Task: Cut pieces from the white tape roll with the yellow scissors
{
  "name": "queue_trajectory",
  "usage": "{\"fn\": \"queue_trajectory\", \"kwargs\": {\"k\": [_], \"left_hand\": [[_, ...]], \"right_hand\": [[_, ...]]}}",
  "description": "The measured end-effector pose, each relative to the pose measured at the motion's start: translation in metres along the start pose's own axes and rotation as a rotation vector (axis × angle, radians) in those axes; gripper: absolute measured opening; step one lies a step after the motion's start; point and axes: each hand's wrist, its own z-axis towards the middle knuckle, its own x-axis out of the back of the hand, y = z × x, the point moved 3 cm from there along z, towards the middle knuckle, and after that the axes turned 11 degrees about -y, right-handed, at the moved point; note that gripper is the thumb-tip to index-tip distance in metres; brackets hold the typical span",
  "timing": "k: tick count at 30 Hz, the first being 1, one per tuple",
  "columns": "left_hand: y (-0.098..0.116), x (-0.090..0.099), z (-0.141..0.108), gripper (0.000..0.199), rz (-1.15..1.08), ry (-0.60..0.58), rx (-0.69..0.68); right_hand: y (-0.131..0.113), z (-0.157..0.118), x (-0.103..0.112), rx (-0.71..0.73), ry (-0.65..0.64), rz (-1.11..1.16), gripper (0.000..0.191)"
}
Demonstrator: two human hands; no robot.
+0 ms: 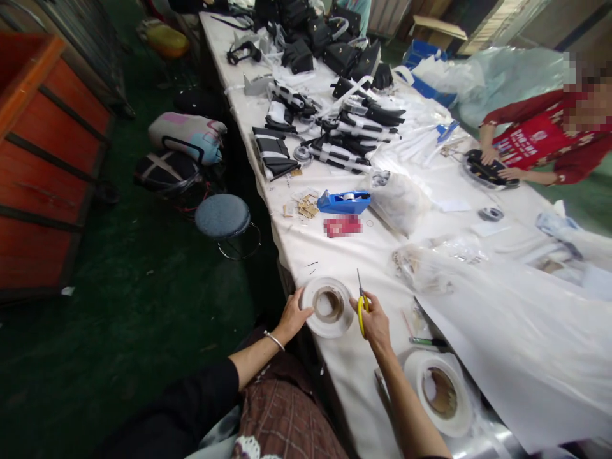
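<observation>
A white roll with a brown cardboard core (327,306) lies on the white-covered table near its left edge. My left hand (292,317) grips the roll's left rim, thumb on top and fingers at the side. Just right of the roll, my right hand (374,319) is closed round the yellow handles of the scissors (362,311), whose blades point away from me. Beyond them are a blue tape dispenser (344,202) and a red item (343,226). Two thin dark strips lie on the cloth above the roll.
Black bags (339,57) and wrapped straps fill the far table. A second roll (444,395) and plastic sheeting (521,319) lie at the right. A person in red (530,137) handles a black bag opposite. A blue stool (222,215) and orange bin (43,172) stand left.
</observation>
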Motion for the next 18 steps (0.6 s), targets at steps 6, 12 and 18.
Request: {"fn": "queue_trajectory", "kwargs": {"k": [6,12,18], "left_hand": [[-0.001,0.037,0.015,0.059,-0.035,-0.044,-0.034],[-0.019,0.021,0.006,0.067,-0.414,0.009,0.031],[-0.03,0.003,-0.003,0.066,-0.755,-0.087,0.112]], "right_hand": [[-0.054,-0.024,-0.024,0.043,-0.375,0.274,0.072],[-0.088,-0.049,-0.039,-0.008,-0.714,0.086,0.058],[-0.125,-0.049,-0.027,-0.134,-0.869,-0.147,0.048]]}}
